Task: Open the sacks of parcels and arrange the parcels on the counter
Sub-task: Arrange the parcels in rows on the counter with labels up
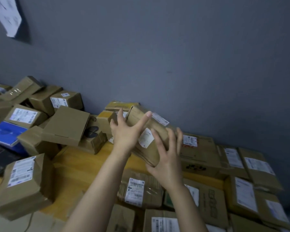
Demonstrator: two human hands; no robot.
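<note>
A brown cardboard parcel (146,138) with white labels hangs tilted above the wooden counter (77,164), near the grey wall. My left hand (124,133) holds its upper left part, thumb stretched across the face and fingers behind the far side. My right hand (167,159) grips its lower right end, with the thumb on the front and spread fingers round the edge. More labelled parcels lie flat under and around it, among them one (141,191) below my wrists and a big box (197,153) to the right.
A loose pile of brown boxes (65,124) and a blue box (7,133) fill the counter's left. Rows of labelled parcels (244,193) cover the right side. One box (23,185) sits at the left front edge. A paper sheet (7,14) hangs on the wall.
</note>
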